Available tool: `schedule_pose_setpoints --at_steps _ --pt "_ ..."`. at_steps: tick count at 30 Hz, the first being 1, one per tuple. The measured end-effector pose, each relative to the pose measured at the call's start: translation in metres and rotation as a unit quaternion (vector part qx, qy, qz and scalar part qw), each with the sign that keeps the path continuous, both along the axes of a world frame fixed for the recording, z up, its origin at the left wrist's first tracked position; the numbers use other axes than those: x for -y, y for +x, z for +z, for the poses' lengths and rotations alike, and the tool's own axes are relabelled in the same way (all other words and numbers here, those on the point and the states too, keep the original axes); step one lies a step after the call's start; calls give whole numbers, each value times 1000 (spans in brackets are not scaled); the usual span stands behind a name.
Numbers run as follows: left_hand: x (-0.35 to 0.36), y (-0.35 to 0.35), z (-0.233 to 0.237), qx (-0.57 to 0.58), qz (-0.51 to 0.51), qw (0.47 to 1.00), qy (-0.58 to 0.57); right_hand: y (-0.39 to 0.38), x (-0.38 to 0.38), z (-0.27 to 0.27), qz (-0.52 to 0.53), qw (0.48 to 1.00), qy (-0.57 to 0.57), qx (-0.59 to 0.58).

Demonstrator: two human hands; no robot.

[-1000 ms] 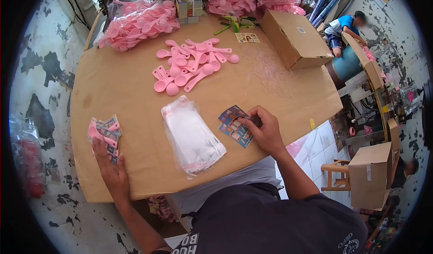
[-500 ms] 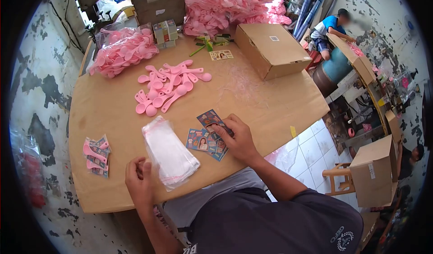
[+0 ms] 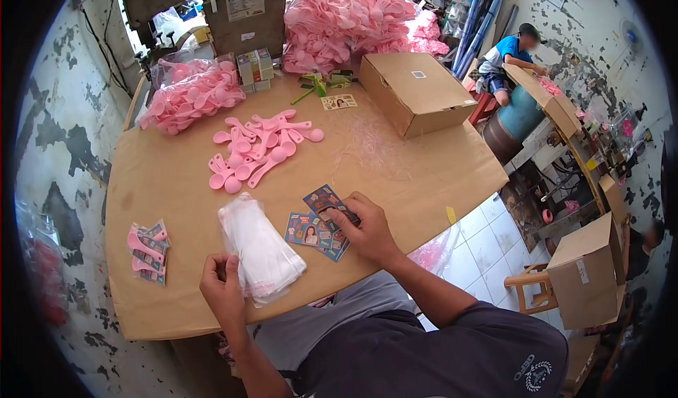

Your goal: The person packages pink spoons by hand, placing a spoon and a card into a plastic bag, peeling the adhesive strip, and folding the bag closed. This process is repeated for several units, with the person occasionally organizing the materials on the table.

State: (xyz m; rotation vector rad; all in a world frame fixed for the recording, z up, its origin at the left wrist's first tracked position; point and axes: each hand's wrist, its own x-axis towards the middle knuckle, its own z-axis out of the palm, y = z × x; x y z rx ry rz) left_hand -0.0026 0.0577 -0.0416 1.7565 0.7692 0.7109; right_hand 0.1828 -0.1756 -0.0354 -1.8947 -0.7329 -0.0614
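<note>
My right hand (image 3: 369,230) is closed on a printed card (image 3: 325,199), thumb on top. Under and beside it, more printed cards (image 3: 308,230) lie fanned on the brown-covered table (image 3: 176,186). A stack of clear plastic bags (image 3: 260,246) lies between my hands. My left hand (image 3: 224,285) is at the stack's left edge, thumb and fingers pressed together; whether a bag edge is between them is too small to tell. Packed bags with pink spoons and cards (image 3: 148,252) lie at the far left. A pile of loose pink spoons (image 3: 260,147) is beyond the bag stack.
A closed cardboard box (image 3: 417,91) stands at the back right. Behind are a bag of pink spoons (image 3: 194,94), small boxes (image 3: 255,68), a large pink heap (image 3: 346,16), green items (image 3: 318,84) and a card (image 3: 339,102). A person (image 3: 512,59) sits at another table.
My left hand has moved slightly right, against the bag stack, and its fingers have closed. My right hand still holds the card. The whole view has shifted a little.
</note>
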Motion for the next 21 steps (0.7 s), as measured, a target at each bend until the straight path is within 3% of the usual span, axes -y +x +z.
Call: schedule_pose_setpoints --at_steps 13,15,18,19,21 --pt "1 -6 1 105 11 994 19 -18 -20 7 -29 996 81 -7" --pt "2 -6 3 108 14 994 25 -38 -39 13 77 982 148 -87" --pt "-2 -9 -9 120 16 992 37 -58 -62 26 225 970 92 -2" --pt "-4 -9 -13 131 17 990 47 -64 -67 32 257 964 51 -36" --pt "-5 -13 -10 146 21 989 -11 -70 -75 32 253 963 -90 11"
